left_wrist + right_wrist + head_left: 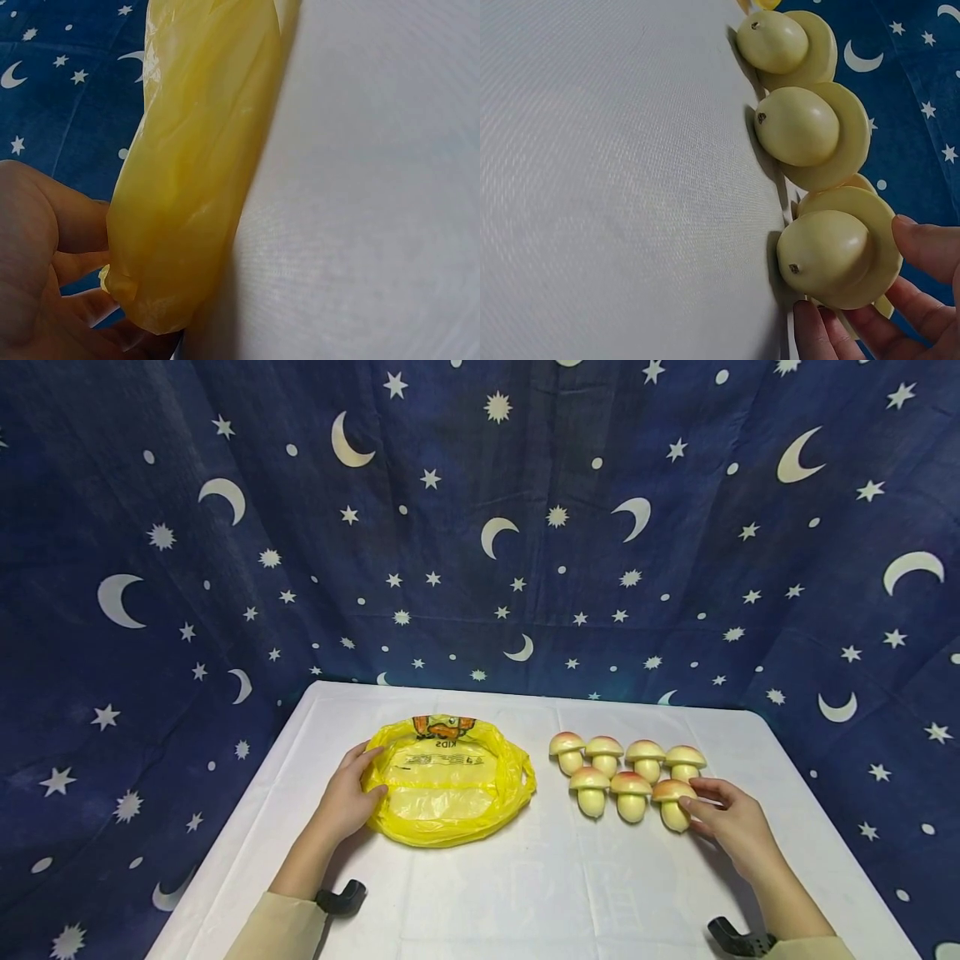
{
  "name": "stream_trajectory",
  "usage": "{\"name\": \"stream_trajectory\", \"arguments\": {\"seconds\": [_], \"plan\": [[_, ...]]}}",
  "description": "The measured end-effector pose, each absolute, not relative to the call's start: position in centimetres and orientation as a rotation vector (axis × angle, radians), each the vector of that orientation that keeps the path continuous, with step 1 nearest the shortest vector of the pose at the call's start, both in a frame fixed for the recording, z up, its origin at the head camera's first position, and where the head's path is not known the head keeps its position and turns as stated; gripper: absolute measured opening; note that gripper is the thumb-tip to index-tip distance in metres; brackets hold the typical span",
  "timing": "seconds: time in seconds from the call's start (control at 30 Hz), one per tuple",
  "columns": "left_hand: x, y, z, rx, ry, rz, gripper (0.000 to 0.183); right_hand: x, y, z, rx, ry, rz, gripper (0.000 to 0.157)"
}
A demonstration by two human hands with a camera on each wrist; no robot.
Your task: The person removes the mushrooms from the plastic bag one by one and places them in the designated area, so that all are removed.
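A yellow plastic bag (442,835) lies with its mouth spread wide, a cartoon print and the letters KIDS showing inside. At its left rim my left hand (351,797) holds the plastic between thumb and fingers; in the left wrist view the fingers go behind the bag's side (184,172). To the right, several toy mushrooms with reddish-yellow caps and pale stems lie in two rows. My right hand (731,827) grips the front row's rightmost mushroom (673,810), its thumb on the cap. Seen from the right wrist, the fingers reach under that mushroom (829,255).
The front row holds two more mushrooms (631,797), close beside the gripped one. Behind them stands the back row (645,758). A white cloth (510,893) covers the table. Dark blue curtains (450,527) with moons and stars rise behind and at the sides.
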State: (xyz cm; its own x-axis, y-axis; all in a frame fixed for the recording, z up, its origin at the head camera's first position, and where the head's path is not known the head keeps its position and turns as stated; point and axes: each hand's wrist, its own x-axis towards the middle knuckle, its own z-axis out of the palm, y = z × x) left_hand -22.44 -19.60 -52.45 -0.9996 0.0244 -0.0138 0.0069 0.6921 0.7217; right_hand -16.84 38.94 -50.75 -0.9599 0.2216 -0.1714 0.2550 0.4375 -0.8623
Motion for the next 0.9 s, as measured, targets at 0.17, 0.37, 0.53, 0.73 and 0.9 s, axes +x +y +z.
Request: {"name": "stream_trajectory", "arguments": {"seconds": [0.17,0.37,0.53,0.73,0.9], "plan": [[-22.4,-19.6,-52.5,0.022,2.87,1.217,0.066,-16.7,39.2,-50.8,0.417,2.636,-1.608,0.069],[-22.4,-19.6,-52.5,0.026,2.88,1.217,0.067,-16.3,39.5,-50.6,0.385,2.642,-1.651,0.068],[-22.3,-19.6,-52.4,0.017,2.88,1.212,0.068,-16.1,39.7,-50.1,0.38,2.625,-1.692,0.068],[-22.3,-19.8,-52.2,0.021,2.892,1.207,0.071,-15.9,39.8,-49.4,0.382,2.642,-1.699,0.068],[-22.0,-20.1,-51.7,0.027,2.912,1.218,0.076,-15.5,39.5,-49.0,0.382,2.741,-1.607,0.072]]}}
